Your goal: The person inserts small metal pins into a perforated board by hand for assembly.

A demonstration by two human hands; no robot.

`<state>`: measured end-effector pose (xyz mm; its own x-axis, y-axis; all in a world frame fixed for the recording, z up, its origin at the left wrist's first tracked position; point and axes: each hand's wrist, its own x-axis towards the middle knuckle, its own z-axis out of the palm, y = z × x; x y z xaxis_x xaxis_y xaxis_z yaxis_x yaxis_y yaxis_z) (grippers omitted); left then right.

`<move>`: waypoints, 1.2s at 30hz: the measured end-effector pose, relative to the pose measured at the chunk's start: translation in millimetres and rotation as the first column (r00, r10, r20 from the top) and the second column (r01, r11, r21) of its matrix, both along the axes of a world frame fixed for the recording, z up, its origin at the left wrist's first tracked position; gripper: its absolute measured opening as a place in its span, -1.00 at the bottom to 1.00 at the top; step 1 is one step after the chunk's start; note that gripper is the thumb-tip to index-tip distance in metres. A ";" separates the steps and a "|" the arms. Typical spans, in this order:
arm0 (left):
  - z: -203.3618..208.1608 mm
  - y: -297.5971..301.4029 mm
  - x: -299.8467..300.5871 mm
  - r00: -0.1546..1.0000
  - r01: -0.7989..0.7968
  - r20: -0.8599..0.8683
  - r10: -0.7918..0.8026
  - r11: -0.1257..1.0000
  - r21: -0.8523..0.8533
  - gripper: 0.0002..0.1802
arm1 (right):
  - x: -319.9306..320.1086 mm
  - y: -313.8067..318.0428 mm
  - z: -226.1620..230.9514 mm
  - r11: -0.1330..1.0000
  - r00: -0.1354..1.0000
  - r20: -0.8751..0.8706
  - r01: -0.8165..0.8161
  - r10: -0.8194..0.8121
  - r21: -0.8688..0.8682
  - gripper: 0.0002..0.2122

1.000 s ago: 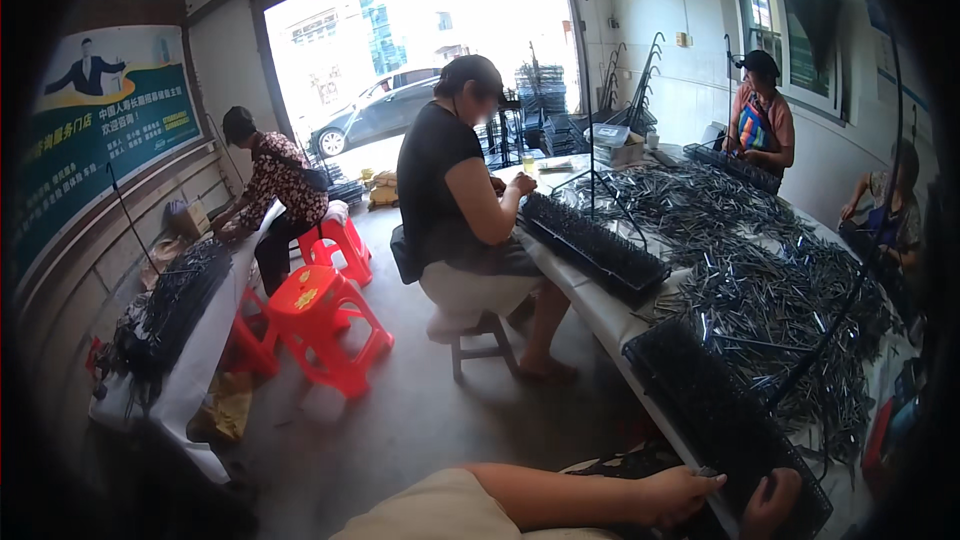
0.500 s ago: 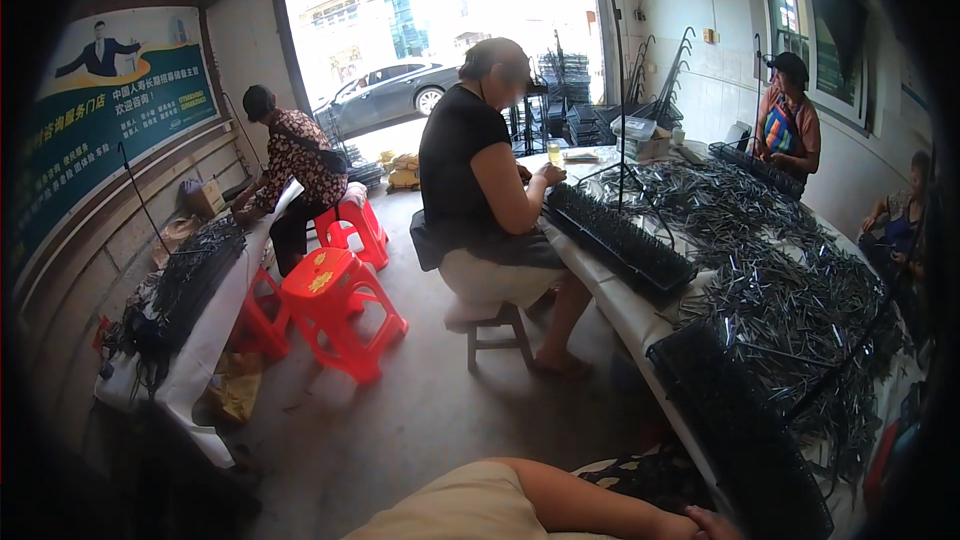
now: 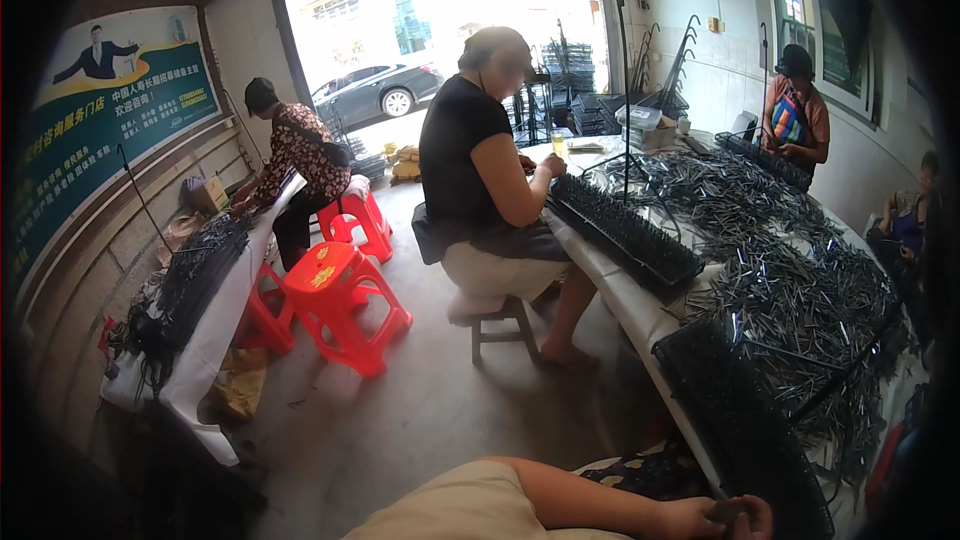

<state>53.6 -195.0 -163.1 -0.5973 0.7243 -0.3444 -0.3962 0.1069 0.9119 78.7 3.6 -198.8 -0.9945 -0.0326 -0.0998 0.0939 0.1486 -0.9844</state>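
My left forearm crosses the lower edge, and my left hand (image 3: 690, 518) lies beside the near end of a long black bristly rack (image 3: 735, 420). Its fingers are closed at a small dark piece (image 3: 722, 511), whose kind I cannot make out. Right against it, my right hand (image 3: 755, 518) shows only in part, with bent fingers; whatever they hold is hidden. A large heap of thin dark strips (image 3: 800, 280) spreads over the pale-covered table (image 3: 635, 315) beyond the rack.
A person in black (image 3: 490, 160) sits at another bristly rack (image 3: 625, 240). Another person (image 3: 797, 115) works across the table. At left are red stools (image 3: 335, 290), a side table (image 3: 205, 370) with dark strips and a third person (image 3: 295, 160). Tall hooked rods (image 3: 622, 70) rise nearby.
My left hand has moved a little right, toward the rack's near end. More of my fingers now show, with the small dark piece at them. The person across the table has lowered their head.
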 end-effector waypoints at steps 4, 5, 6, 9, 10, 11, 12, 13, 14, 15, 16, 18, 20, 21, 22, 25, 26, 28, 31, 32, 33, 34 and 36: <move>-8.3 7.5 -8.6 0.999 0.027 -0.048 -0.022 0.995 0.098 -0.63 | 0.4 4.8 15.2 0.993 0.996 0.069 0.043 -0.051 0.110 -0.77; 5.0 5.7 -5.8 1.000 0.020 -0.013 -0.019 0.991 0.130 -0.64 | 0.6 6.5 14.7 0.994 0.995 0.086 0.041 -0.049 0.097 -0.78; 12.2 5.4 -4.6 1.000 0.013 0.022 -0.016 0.987 0.162 -0.66 | 0.8 7.8 14.2 0.996 0.994 0.102 0.039 -0.048 0.084 -0.80; -81.6 29.8 -18.7 0.819 0.206 -0.569 -0.069 0.962 0.181 -0.67 | 1.1 5.9 15.9 0.995 0.986 0.157 0.037 -0.051 0.091 -0.82; -90.8 32.8 -22.5 0.820 0.211 -0.568 -0.073 0.961 0.180 -0.67 | 0.3 7.6 13.0 0.995 0.986 0.159 0.042 -0.056 0.091 -0.82; -87.5 32.6 -23.6 0.786 0.172 -0.618 -0.030 0.970 0.173 -0.67 | -0.4 10.7 8.3 0.991 0.995 0.056 0.074 -0.081 0.114 -0.82; -84.1 33.0 -23.5 0.746 0.133 -0.665 0.013 0.977 0.168 -0.67 | -1.5 14.1 3.6 0.985 0.994 -0.047 0.109 -0.103 0.135 -0.82; -79.4 34.3 -24.3 0.748 0.137 -0.664 0.010 0.976 0.169 -0.67 | -3.6 19.0 -1.3 0.984 0.993 -0.044 0.113 -0.107 0.136 -0.82; -43.6 28.5 -22.6 0.925 0.059 -0.379 -0.017 0.993 0.100 -0.66 | -5.8 25.9 -7.5 0.985 0.985 0.049 0.162 -0.165 0.057 -0.83; -24.0 25.1 -21.3 0.999 0.004 -0.053 -0.004 1.000 0.009 -0.66 | -6.8 27.1 -9.4 0.977 0.967 0.142 0.213 -0.209 -0.014 -0.83; -42.5 35.5 -24.7 0.999 0.012 -0.051 -0.011 1.000 0.010 -0.66 | -5.8 25.5 -9.9 0.975 0.966 0.144 0.220 -0.216 -0.012 -0.83; -80.3 60.3 -32.6 0.984 -0.109 -0.121 0.128 0.983 0.150 -0.77 | -3.9 18.1 -5.4 0.929 0.935 0.056 0.354 -0.350 -0.111 -0.81; -65.2 62.4 -38.2 0.990 -0.058 -0.126 0.069 0.994 0.094 -0.78 | -9.5 29.0 -14.6 0.954 0.935 -0.235 0.290 -0.265 0.079 -0.77; -46.8 58.7 -42.5 0.990 -0.022 -0.137 0.027 0.999 0.037 -0.79 | -10.8 34.6 -19.2 0.925 0.872 -0.481 0.250 -0.087 0.285 -0.73; -34.9 57.1 -46.8 0.990 -0.003 -0.139 0.003 1.000 0.000 -0.80 | -11.9 33.7 -15.8 0.917 0.874 -0.474 0.273 -0.109 0.292 -0.73; -26.3 59.5 -52.2 0.995 0.000 -0.100 0.001 1.000 0.006 -0.83 | -16.3 26.0 12.8 0.905 0.924 -0.032 0.367 -0.382 -0.217 -0.71; -25.9 60.0 -52.7 0.999 -0.002 -0.033 0.004 0.999 0.045 -0.84 | -16.4 26.5 17.1 0.877 0.925 0.022 0.367 -0.380 -0.311 -0.71; -33.4 60.6 -52.1 0.995 -0.009 0.105 -0.002 0.995 0.103 -0.85 | -14.4 27.7 17.0 0.863 0.932 0.004 0.338 -0.363 -0.375 -0.66; -37.6 55.4 -50.9 0.988 -0.020 0.154 0.015 0.999 0.027 -0.79 | -19.1 34.3 1.1 0.920 0.965 0.007 0.254 -0.264 -0.299 -0.68; -35.2 54.4 -51.2 0.993 0.001 0.118 0.001 1.000 -0.023 -0.79 | -19.3 35.5 -3.5 0.941 0.969 -0.034 0.228 -0.244 -0.250 -0.70; -33.7 53.4 -50.1 0.997 0.011 0.079 -0.005 0.997 -0.078 -0.80 | -17.3 33.7 -3.4 0.930 0.956 -0.028 0.277 -0.292 -0.241 -0.70; -38.4 56.9 -48.8 0.995 0.058 0.087 -0.052 0.996 -0.071 -0.80 | -16.0 31.5 -1.8 0.917 0.951 -0.010 0.297 -0.310 -0.266 -0.72; -49.0 58.4 -44.6 1.000 -0.003 -0.016 0.001 0.993 -0.116 -0.82 | -16.7 30.2 -0.2 0.897 0.937 0.019 0.339 -0.349 -0.284 -0.74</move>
